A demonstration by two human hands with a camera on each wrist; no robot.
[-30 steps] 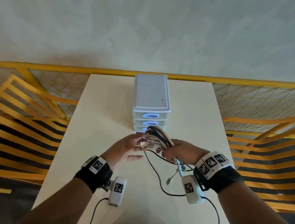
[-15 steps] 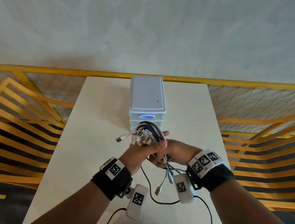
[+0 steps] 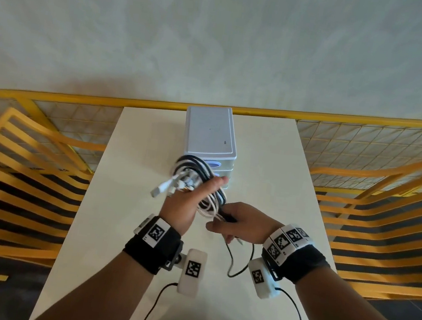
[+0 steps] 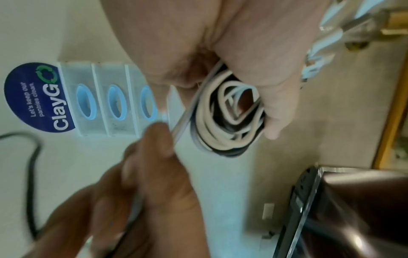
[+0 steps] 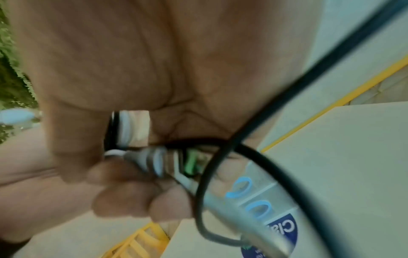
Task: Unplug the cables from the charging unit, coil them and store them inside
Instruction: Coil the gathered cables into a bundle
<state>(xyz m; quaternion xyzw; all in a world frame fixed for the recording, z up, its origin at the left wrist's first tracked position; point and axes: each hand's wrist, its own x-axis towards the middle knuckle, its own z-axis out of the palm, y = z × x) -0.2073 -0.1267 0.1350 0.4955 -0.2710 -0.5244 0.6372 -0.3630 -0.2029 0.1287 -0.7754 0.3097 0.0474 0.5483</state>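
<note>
A coil of black and white cables (image 3: 194,174) is held up in front of the white drawer unit (image 3: 209,133). My left hand (image 3: 192,199) grips it, fingers wrapped through the loops, with several plug ends (image 3: 161,189) sticking out to the left. In the left wrist view the coil (image 4: 229,120) sits in my curled fingers. My right hand (image 3: 226,221) is just near of the coil and pinches its trailing strands; the right wrist view shows its fingers (image 5: 123,195) curled round the plug ends (image 5: 154,162). A black cable loop (image 3: 230,264) hangs from that hand onto the table.
The drawer unit (image 4: 110,104) has three drawers with blue ring pulls, all closed, and a blue round sticker (image 4: 33,99). It stands at the far middle of the cream table (image 3: 130,203). Yellow railings (image 3: 18,162) flank both sides. Wrist-camera leads (image 3: 158,302) trail near me.
The coil passed from my right hand into my left, which lifted it up and left. My right hand drew back toward me along the trailing ends.
</note>
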